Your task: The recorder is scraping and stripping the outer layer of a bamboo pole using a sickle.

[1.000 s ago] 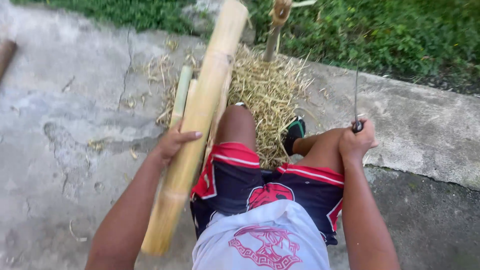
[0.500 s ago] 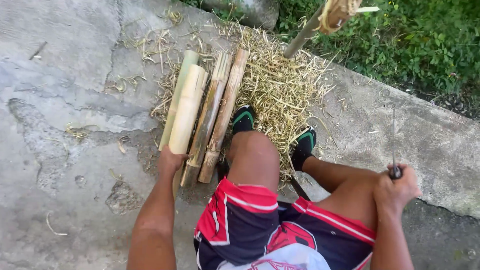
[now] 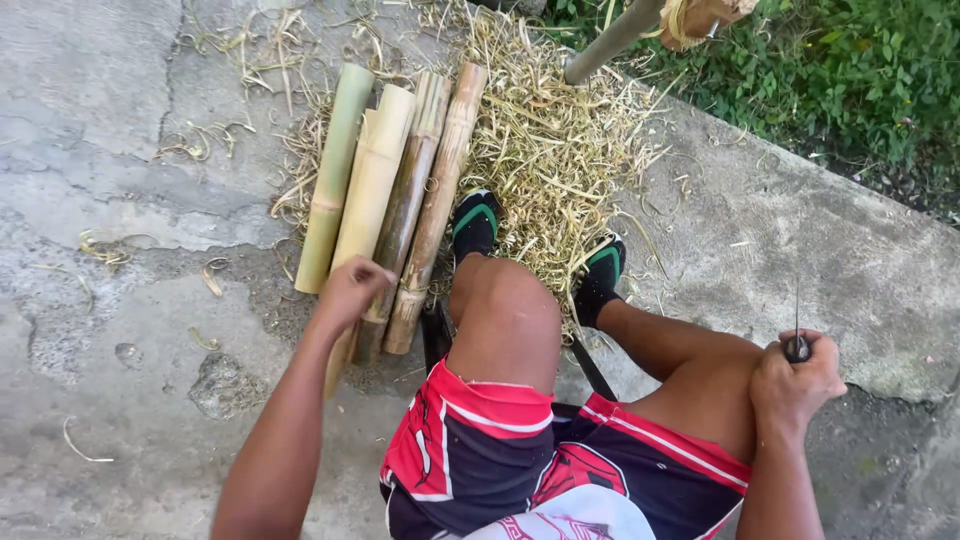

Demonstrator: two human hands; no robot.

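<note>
Sorting split bamboo beside a heap of shavings.
Four bamboo lengths lie side by side left of the shavings; the left hand curls over their near ends, steadying them, while the right hand, farther from the shavings, grips a knife blade-up, clear of the legs.

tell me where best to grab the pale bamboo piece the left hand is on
Probably at its near end, where the left hand already rests. The pale bamboo piece lies flat, pressed between other bamboo pieces, so only its top and near end look free: come from above.
</note>
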